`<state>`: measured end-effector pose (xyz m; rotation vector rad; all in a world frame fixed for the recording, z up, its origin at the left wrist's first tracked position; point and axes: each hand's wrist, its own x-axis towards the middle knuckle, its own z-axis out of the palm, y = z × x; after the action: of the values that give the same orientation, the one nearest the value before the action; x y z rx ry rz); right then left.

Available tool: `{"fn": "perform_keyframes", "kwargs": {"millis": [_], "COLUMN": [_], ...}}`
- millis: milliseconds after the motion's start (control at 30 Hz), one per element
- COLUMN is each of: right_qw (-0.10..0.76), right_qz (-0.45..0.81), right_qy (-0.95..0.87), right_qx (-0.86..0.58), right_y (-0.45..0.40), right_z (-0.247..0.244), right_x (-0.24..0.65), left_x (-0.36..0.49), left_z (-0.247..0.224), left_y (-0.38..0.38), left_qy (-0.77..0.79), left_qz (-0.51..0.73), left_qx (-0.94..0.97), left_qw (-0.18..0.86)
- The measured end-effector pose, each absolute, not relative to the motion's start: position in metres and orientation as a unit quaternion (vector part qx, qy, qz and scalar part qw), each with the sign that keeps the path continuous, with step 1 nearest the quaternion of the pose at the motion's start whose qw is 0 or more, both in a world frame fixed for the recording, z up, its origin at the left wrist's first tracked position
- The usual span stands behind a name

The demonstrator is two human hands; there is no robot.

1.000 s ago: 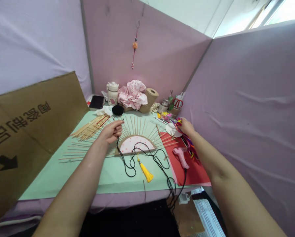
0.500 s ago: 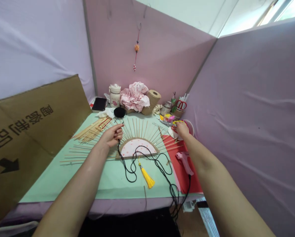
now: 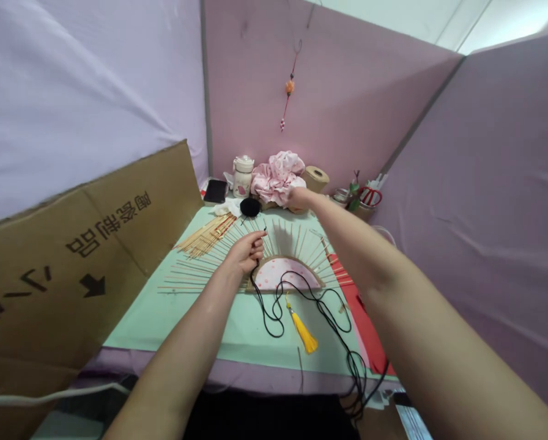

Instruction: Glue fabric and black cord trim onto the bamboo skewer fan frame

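Observation:
My left hand [image 3: 248, 252] is closed on a black cord [image 3: 274, 335], whose tip pokes up past the fingers. From that hand the cord loops down across the fan-like piece, a pale pink half-round panel [image 3: 287, 273] with a brown edge and thin sticks [image 3: 283, 235] radiating from it. My right hand [image 3: 298, 197] is at the back, in front of the crumpled pink-and-white cloth [image 3: 278, 176]; its fingers are hidden, and I cannot tell whether it touches the cloth. A yellow tassel [image 3: 304, 333] lies below the panel.
Loose sticks [image 3: 205, 237] lie left of the fan piece, by a round black object [image 3: 250, 207]. Behind are a lidded bottle [image 3: 243, 177], a brown roll [image 3: 317, 178] and red-handled scissors [image 3: 370, 196]. A cardboard sheet [image 3: 131, 244] stands along the left.
My right hand has moved left and back, from the clutter at the right to the pink cloth. The left hand keeps the cord. The whole view has shifted, moving the table rightward in frame.

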<state>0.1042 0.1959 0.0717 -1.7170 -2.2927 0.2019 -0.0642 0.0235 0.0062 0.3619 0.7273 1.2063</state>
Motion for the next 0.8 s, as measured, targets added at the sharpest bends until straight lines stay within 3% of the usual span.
{"fn": "perform_keyframes", "kwargs": {"millis": [267,467,633,800], "right_qw": [0.124,0.214,0.200,0.252], "right_qz": [0.054,0.000,0.058,0.121], "right_qy": [-0.833,-0.824,-0.832,-0.820], "right_qx": [-0.536,-0.525,-0.514,-0.499], "right_y": [0.210,0.230,0.224,0.196], "right_z": [0.022,0.027,0.012,0.034], "right_x": [-0.016,-0.030,-0.030,-0.009], "left_x": [-0.071,-0.072,-0.073,-0.071], "left_z": [0.001,-0.006,-0.003,0.004], "left_y": [0.028,0.031,0.029,0.025], "left_qy": [0.343,0.331,0.327,0.316], "left_qz": [0.632,0.689,0.679,0.654], "left_qx": [0.108,0.068,0.062,0.115], "left_qw": [0.687,0.641,0.655,0.677]}}
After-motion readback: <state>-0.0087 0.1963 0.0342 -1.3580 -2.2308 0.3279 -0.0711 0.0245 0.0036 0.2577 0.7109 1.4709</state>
